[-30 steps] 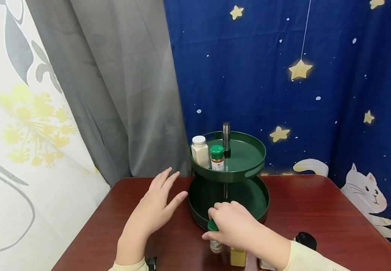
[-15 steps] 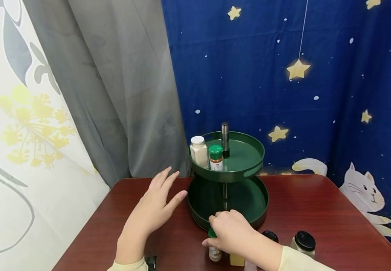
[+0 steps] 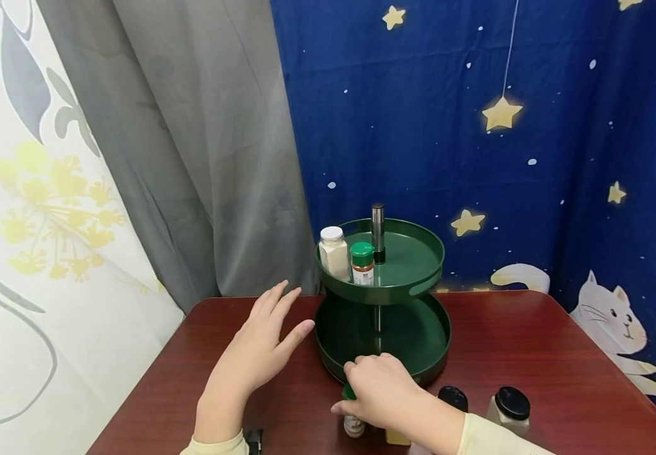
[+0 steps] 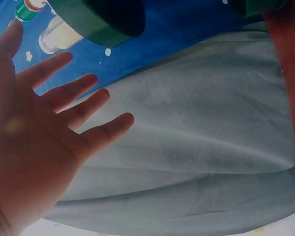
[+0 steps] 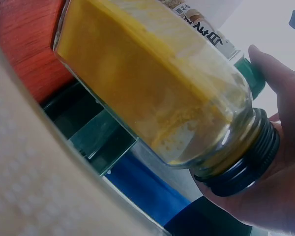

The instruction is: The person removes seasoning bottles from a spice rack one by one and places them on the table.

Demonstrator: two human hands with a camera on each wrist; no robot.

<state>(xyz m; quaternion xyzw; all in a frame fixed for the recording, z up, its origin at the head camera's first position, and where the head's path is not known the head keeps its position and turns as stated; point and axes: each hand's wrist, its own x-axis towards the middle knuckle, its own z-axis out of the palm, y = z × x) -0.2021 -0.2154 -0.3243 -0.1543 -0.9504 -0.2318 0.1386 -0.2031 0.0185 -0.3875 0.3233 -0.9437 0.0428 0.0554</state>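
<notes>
Head view shows the left hand (image 3: pixel 254 347) empty, fingers spread, and the right hand (image 3: pixel 382 392) pinching a green-capped bottle (image 3: pixel 354 426) by its cap (image 5: pixel 251 76). The bottle looks small, stiff-walled and probably light — smooth too, so likely a little slippery, and breakable if it is glass. The cap suits a hold from above; a grip round the labelled body would probably be steadier. Just beside it is a yellow-filled jar (image 5: pixel 152 83) — bulkier, likely heavier, best taken round its shoulder. Beyond, the lower tray (image 3: pixel 332 366) lies close behind the bottle; whether the bottle's base touches the table (image 3: pixel 510 341) I cannot tell.
</notes>
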